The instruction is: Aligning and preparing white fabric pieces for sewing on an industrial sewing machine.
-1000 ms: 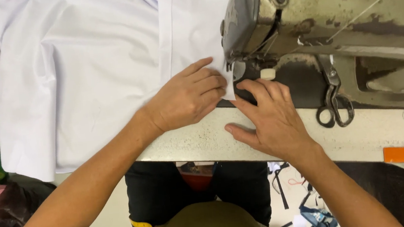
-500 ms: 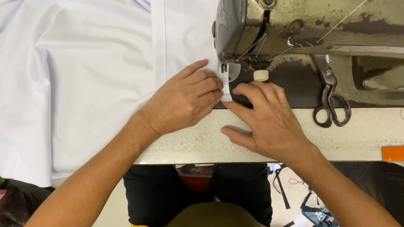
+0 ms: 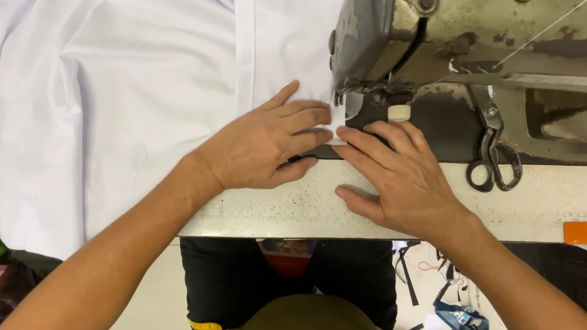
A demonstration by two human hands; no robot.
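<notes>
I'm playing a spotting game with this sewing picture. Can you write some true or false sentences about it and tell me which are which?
1. The left hand lies flat on the white cotton cloth. True.
2. The right hand holds the dark metal scissors. False: the scissors lie untouched beside it.
3. The cloth is bright red. False: it is white.
4. The worn grey metal sewing machine stands on the pale scuffed table. True.
5. Both hands are near the needle area. True.

Sewing machine head (image 3: pixel 481 32) and scissors (image 3: pixel 492 156) rightward; open white cloth (image 3: pixel 123 109) leftward
</notes>
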